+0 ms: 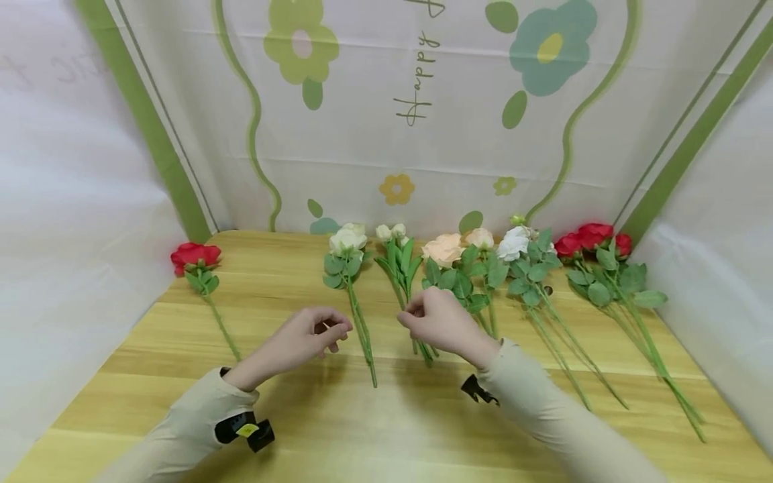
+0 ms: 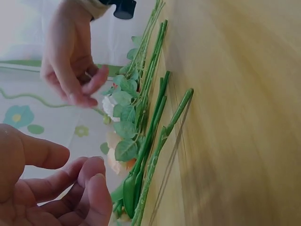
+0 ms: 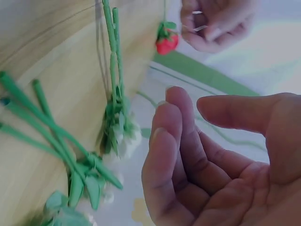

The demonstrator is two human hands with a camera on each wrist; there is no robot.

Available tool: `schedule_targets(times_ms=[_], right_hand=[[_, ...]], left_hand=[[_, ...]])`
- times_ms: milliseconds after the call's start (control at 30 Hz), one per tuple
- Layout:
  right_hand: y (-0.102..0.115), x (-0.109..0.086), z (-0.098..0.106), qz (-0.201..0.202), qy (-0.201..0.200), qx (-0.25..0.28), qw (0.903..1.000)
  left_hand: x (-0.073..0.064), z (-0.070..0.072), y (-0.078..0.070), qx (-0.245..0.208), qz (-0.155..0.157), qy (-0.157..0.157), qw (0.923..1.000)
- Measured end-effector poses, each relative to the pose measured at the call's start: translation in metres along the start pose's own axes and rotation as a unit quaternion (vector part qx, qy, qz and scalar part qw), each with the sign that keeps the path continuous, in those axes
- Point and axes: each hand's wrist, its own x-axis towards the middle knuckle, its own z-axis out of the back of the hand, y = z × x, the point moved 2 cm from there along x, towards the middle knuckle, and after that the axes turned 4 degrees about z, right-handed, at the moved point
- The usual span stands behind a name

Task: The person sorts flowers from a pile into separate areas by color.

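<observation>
My left hand (image 1: 304, 339) is over the table just left of the white rose stems (image 1: 361, 322), its fingers loosely bent with nothing between them. Above the stems of the white tulips (image 1: 400, 258) hovers my right hand (image 1: 443, 318); in the right wrist view its palm (image 3: 225, 188) shows bare, thumb and fingertips apart. The peach roses (image 1: 443, 250) lie beyond the right hand, which hides part of their stems. In the left wrist view, green stems (image 2: 160, 136) run beside the left hand's fingers (image 2: 96, 188).
A single red rose (image 1: 195, 256) lies at the far left. White roses (image 1: 514, 243) and red roses (image 1: 594, 236) lie to the right, stems pointing towards me. Flower-printed cloth (image 1: 362, 134) stands behind the wooden table (image 1: 386, 436), with white cloth (image 1: 78, 201) at the sides.
</observation>
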Motion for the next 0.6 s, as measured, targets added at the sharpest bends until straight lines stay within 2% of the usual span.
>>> schedule_targets(times_ms=[300,467,600], right_hand=[[-0.021,-0.037,0.016,-0.015,-0.060,0.012,0.9980],[-0.033,-0.048,0.020,-0.030,-0.076,0.021,0.9964],[-0.037,-0.050,0.024,-0.031,-0.088,0.014,0.9955]], left_hand=[[0.003,0.001,-0.007,0.055,-0.024,0.000,0.9982],[0.006,0.006,-0.011,0.072,-0.046,-0.017,0.9962],[0.008,0.012,-0.010,0.068,-0.047,-0.027,0.9962]])
